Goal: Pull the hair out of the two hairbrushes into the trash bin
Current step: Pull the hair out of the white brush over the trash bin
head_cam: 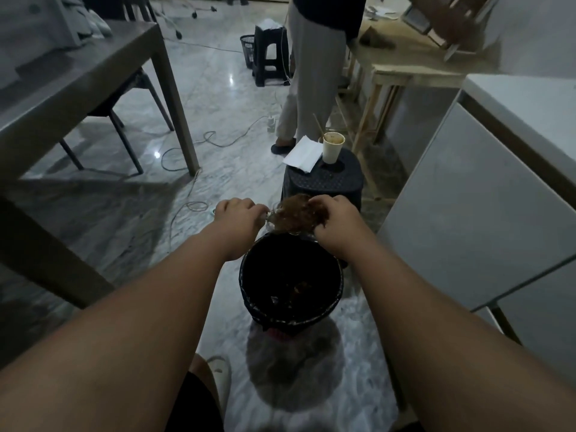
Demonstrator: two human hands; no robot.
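Observation:
A black trash bin [335, 302] lined with a dark bag stands on the marble floor below my hands, with some brown hair in its bottom. Just above its far rim I hold a clear hairbrush, mostly hidden under a clump of brown hair [293, 215]. My left hand [237, 213] is closed on the brush's handle end at the left. My right hand [335, 221] pinches the hair clump from the right. A second hairbrush is not in view.
A black stool [324, 182] right behind the bin carries a paper cup [333, 148] and a white napkin [304, 154]. A person's legs [308, 76] stand beyond it. A grey table [78, 85] is at left, white cabinets [486, 219] at right, cables [199, 145] on the floor.

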